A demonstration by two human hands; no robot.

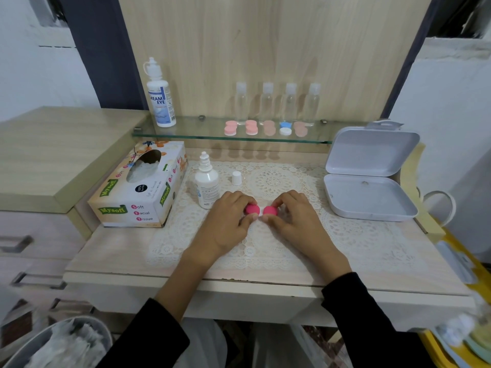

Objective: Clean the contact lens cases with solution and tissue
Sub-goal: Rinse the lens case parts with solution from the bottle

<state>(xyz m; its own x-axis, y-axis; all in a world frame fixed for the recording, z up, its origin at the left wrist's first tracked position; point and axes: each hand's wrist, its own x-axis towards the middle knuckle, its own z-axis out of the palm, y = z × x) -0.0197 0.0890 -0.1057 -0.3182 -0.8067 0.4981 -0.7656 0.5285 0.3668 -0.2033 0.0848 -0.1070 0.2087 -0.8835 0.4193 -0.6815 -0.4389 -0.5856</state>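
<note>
The pink lens case point(270, 211) sits at the centre of the frame on the lace mat point(345, 235) that covers the table point(119, 251), and you have both hands on it. Your left hand point(225, 221) curls its grip around the left cap, thumb in front and fingers behind. Your right hand point(292, 221) pinches the right cap the same way. Both grips are closed on the case, not spread. This looks like the cap-turning step, though whether the caps are coming off or going on cannot be told from here. To do it well, turn one cap at a time and let the other hand simply pin the case flat, so the body doesn't twist or skid on the lace. Keep your fingertips on the cap rims, and lift each cap straight up once it is free. The small white bottle point(206, 181) stands uncapped just beside your left hand, with its cap point(236, 178) a little behind, so keep your left wrist low to avoid knocking it over. The tissue box point(140, 187) at the left of the frame is within easy reach for wiping. More cases point(251, 128) wait on the glass shelf point(186, 128) above.
</note>
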